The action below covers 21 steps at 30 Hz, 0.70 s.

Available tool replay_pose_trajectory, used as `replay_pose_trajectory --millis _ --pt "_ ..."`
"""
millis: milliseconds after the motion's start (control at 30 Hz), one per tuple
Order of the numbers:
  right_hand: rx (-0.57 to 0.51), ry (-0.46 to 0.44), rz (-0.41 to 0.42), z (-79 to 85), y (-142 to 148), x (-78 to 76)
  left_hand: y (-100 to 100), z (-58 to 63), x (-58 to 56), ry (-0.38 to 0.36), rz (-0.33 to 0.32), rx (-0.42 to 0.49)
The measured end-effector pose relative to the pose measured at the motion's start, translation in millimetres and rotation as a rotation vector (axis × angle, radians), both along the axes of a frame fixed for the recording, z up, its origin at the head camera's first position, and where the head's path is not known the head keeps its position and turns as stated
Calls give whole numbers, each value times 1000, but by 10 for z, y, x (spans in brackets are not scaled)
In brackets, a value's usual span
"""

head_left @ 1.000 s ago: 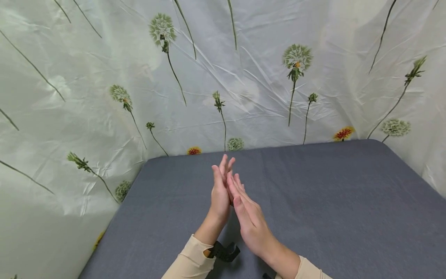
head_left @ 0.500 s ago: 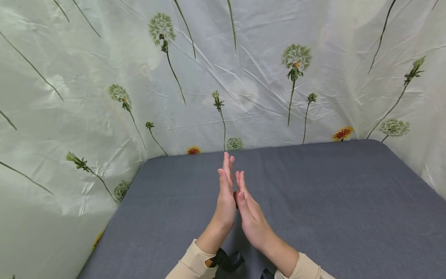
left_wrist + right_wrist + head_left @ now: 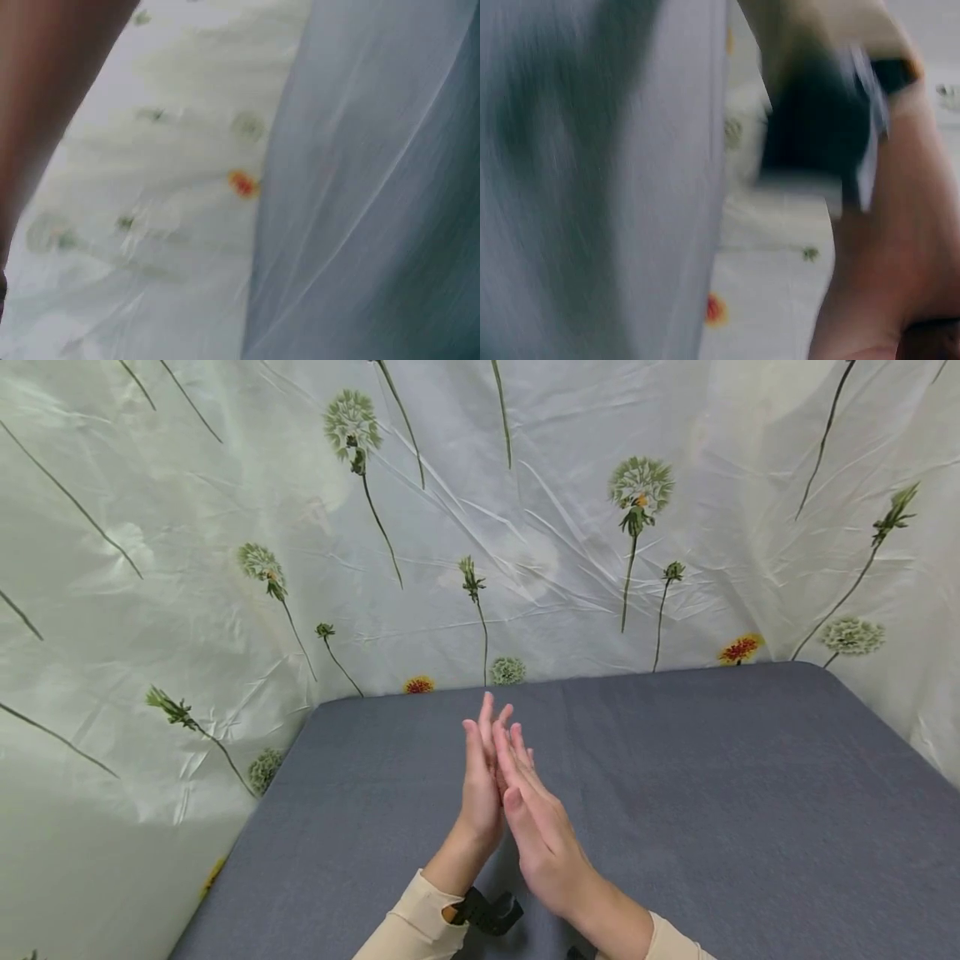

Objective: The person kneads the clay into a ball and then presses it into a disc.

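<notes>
In the head view my left hand [image 3: 480, 797] and right hand [image 3: 547, 847] are raised over the table, palms facing each other. Their fingers are straight and point away from me, with the right fingers overlapping the left palm. What lies between the palms is hidden in the head view. A small dark brown thing [image 3: 934, 341] shows at the bottom right corner of the right wrist view, beside the skin of a hand; its kind cannot be told. Blurred skin [image 3: 52, 90] fills the upper left of the left wrist view.
A dark grey cloth-covered table [image 3: 712, 793] spreads under the hands. Behind it hangs a pale curtain [image 3: 540, 527] with printed dandelions. A black wrist device [image 3: 489, 912] sits at the left sleeve [image 3: 416, 922]; the right sleeve [image 3: 667, 939] is at the bottom edge.
The palms slide against each other: half a second ago the right hand was drawn back and a reddish-brown thing showed between the palms. Now the right fingers are forward again, covering it.
</notes>
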State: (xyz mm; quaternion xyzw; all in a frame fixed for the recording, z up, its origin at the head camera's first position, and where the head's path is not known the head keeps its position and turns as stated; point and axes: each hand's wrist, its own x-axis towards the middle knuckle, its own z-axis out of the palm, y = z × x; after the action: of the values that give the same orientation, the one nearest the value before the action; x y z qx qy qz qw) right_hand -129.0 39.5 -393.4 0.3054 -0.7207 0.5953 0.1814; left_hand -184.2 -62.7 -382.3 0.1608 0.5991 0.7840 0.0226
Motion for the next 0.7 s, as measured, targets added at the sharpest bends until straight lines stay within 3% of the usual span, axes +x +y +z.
replay_pose_trajectory --millis 133,267,400,500,700 --pt "-17 12 -66 49 117 -128 136 -35 116 27 -94 -15" --pt "-15 -72 -81 23 181 -203 165 15 209 70 -85 -96" --pt "-27 -213 -33 -42 164 -213 122 91 232 101 -24 -172" --pt "-27 -295 24 -98 100 -185 56 137 176 121 52 -174" --pt "-4 -345 109 -150 -39 -49 -89 191 27 184 173 -177"
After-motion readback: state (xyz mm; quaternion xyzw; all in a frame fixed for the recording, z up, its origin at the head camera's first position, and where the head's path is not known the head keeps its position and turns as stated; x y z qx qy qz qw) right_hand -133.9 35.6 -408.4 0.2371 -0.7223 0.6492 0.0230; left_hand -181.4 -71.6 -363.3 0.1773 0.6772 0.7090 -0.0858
